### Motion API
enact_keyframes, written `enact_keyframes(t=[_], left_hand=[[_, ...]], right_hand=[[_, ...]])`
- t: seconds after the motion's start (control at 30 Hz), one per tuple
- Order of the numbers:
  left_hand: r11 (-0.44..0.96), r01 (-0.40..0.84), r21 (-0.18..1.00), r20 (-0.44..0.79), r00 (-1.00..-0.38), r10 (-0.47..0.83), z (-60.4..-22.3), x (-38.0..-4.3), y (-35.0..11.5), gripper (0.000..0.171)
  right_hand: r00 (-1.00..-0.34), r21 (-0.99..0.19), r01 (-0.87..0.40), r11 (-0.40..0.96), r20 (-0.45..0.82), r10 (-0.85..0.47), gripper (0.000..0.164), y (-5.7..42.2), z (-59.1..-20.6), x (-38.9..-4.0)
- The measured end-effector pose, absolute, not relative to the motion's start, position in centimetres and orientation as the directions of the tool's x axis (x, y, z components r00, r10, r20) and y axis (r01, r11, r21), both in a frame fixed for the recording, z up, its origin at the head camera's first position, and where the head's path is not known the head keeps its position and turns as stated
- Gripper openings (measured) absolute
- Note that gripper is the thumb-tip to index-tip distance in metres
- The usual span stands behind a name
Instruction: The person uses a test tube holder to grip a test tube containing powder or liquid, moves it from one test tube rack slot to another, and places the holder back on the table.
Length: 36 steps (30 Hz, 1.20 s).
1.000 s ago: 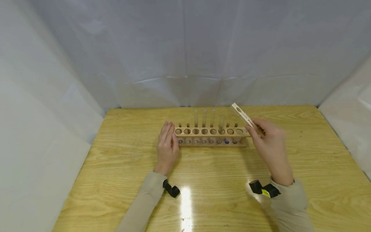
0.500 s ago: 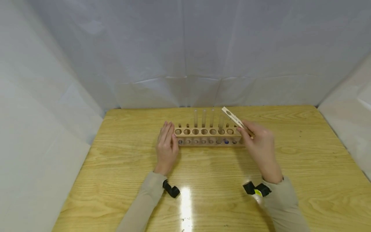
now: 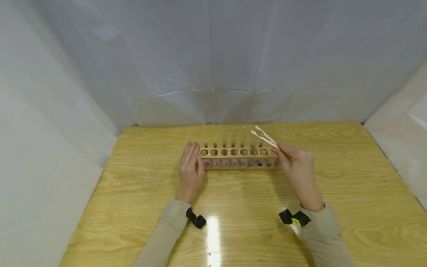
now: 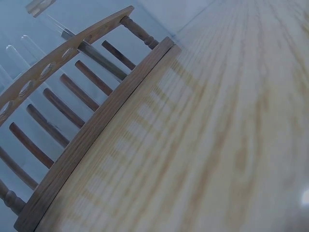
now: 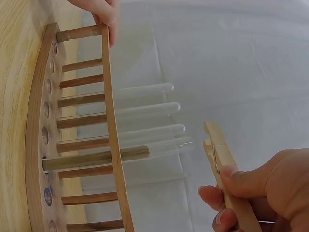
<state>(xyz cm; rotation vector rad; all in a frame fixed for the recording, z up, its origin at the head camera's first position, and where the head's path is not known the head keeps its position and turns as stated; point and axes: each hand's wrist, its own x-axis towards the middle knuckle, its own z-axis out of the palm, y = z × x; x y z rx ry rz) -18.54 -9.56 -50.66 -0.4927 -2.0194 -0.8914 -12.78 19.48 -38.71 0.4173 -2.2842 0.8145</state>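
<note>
Pale sheeting, perhaps plastic, hangs behind a glossy wood-grain table reflecting light

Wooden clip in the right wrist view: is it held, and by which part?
Yes: the right grip pinches the wooden clip by its handle end, just behind the wire spring; its pronged end holds nothing.

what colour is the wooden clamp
The wooden clamp is pale tan, clearest in the right wrist view.

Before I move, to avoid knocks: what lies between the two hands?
In the head view, the wooden rack with its glass tubes, plus the wooden clamp pointing in from the right hand.
</note>
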Motion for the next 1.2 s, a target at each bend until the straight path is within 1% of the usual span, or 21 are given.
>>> enact_keyframes(t=[0.27,0.37,0.5,0.87,1.07,1.2], left_hand=[[0.668,0.624,0.405,0.831,-0.557,0.016,-50.6,-18.5,-9.5,0.033],[0.666,0.625,0.407,0.833,-0.553,0.01,-50.4,-18.5,-9.5,0.033],[0.661,0.63,0.408,0.838,-0.546,0.003,-50.4,-18.4,-9.5,0.033],[0.663,0.633,0.4,0.843,-0.538,0.006,-50.5,-18.4,-9.5,0.033],[0.666,0.635,0.39,0.847,-0.531,0.01,-50.3,-18.4,-9.5,0.033],[0.666,0.637,0.389,0.849,-0.529,0.01,-50.3,-18.4,-9.5,0.033]], right_hand=[[-0.695,-0.36,-0.482,0.799,0.713,-0.098,0.025,19.2,-39.3,-13.1],[-0.685,-0.35,-0.481,0.804,0.722,-0.096,0.023,19.0,-39.8,-13.4],[-0.677,-0.366,-0.483,0.795,0.733,-0.074,0.022,18.8,-40.2,-13.7],[-0.686,-0.386,-0.49,0.782,0.724,-0.072,0.024,18.7,-40.6,-13.8],[-0.707,-0.381,-0.475,0.793,0.702,-0.087,0.023,18.6,-40.9,-13.9],[-0.707,-0.365,-0.472,0.802,0.7,-0.097,0.022,18.6,-41.0,-13.9]])
